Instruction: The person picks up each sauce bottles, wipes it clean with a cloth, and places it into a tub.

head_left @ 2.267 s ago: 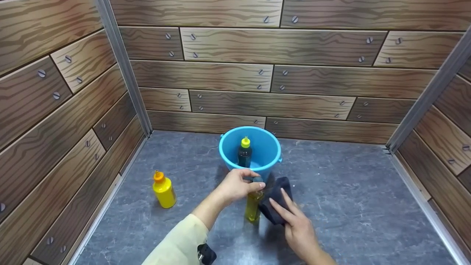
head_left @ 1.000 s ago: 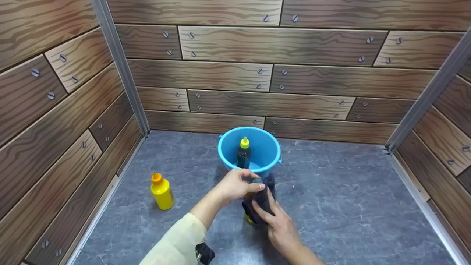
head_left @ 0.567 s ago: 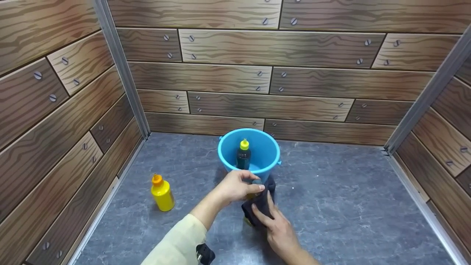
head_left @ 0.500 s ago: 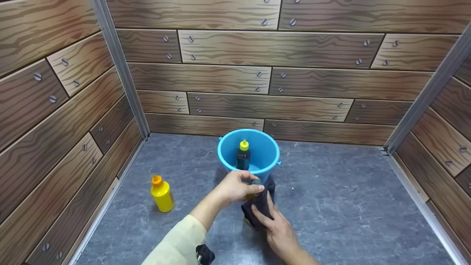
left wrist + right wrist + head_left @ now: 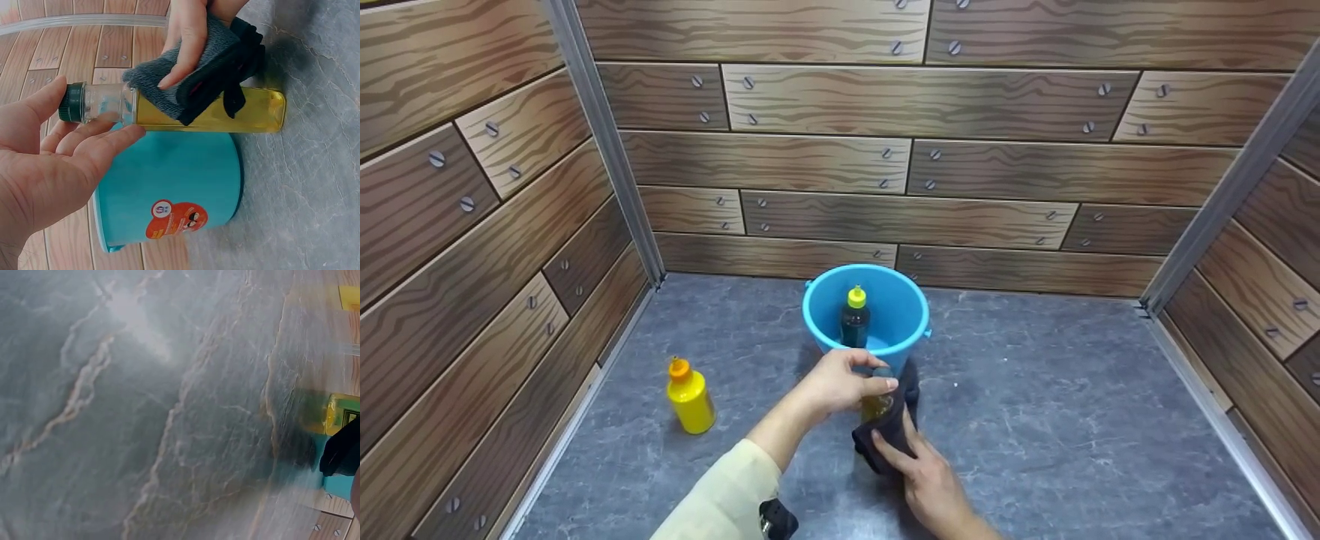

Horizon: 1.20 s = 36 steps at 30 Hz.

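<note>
Bottle [image 5: 211, 119] between both hands [image 5: 834, 384] [image 5: 934, 484]

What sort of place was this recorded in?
Probably a staged indoor booth: wood-print panels on three sides, metal strips at the corners, and a gray marble-patterned surface below.

The left forearm [image 5: 781, 431] slants forward and inward from a pale sleeve [image 5: 720, 491]; the left hand [image 5: 840, 381] pinches, thumb opposite fingers. Lower and nearer the body, the right hand [image 5: 931, 484] grips, two digits visibly spread.
</note>
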Available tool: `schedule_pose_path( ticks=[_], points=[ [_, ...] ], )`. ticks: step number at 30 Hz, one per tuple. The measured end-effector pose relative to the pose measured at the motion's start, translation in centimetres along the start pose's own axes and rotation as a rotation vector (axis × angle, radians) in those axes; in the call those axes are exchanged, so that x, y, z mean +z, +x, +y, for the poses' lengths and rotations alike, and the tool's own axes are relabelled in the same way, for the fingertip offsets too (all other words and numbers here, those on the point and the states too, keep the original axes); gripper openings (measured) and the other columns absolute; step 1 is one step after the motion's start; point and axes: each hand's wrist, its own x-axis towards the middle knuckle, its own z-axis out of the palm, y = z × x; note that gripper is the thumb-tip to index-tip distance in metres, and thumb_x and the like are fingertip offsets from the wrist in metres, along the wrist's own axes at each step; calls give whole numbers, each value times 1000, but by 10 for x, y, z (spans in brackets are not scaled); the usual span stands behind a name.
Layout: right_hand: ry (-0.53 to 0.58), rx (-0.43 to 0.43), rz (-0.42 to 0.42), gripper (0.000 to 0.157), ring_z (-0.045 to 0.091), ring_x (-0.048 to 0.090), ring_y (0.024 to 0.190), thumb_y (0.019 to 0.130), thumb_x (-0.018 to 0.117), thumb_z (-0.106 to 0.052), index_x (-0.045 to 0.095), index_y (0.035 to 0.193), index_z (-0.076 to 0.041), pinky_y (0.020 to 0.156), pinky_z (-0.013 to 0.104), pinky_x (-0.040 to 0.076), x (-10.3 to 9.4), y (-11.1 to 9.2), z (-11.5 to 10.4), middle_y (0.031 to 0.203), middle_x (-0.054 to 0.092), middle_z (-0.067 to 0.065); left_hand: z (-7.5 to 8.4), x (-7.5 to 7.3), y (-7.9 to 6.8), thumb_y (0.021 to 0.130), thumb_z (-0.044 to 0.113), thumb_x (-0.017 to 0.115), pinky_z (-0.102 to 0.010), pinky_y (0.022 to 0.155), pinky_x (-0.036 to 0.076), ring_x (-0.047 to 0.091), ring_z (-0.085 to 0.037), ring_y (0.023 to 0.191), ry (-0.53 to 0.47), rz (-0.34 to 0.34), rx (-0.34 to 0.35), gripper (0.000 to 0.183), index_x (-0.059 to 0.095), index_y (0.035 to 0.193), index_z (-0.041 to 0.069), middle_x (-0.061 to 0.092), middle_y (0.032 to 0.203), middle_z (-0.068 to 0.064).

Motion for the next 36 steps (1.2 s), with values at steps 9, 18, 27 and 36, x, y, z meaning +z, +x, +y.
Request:
schedule_pose_path(
  ticks=[9,18,27,36],
  points=[
    [15,7,-76,80,46,64,122,86,69,19,65,148,-32,88,57,59,-1,-4,2,162,40,28,1,-1,-1,97,23,82,-55,94,58,72,-21,103,-7,-8,13,25,77,117,8,74,109,-4],
    [28,57,-235,73,54,63,118,93,68,12,64,148,-35,77,56,60,-7,-5,4,159,43,31,2,1,-4,97,21,82,-57,95,57,73,-22,104,-5,-3,12,27,76,119,6,76,109,-5],
    [42,124,-412,71,64,60,115,94,65,12,66,146,-37,78,65,57,-12,-2,6,158,46,29,2,3,-3,97,20,82,-55,93,58,73,-28,106,-9,4,24,22,76,113,8,75,106,-5],
    [-48,161,-526,64,61,61,116,95,69,6,70,141,-38,75,61,58,-16,4,3,155,51,26,1,5,-3,98,20,81,-50,89,59,73,-21,97,14,10,38,22,77,115,7,75,105,-5]
  ],
)
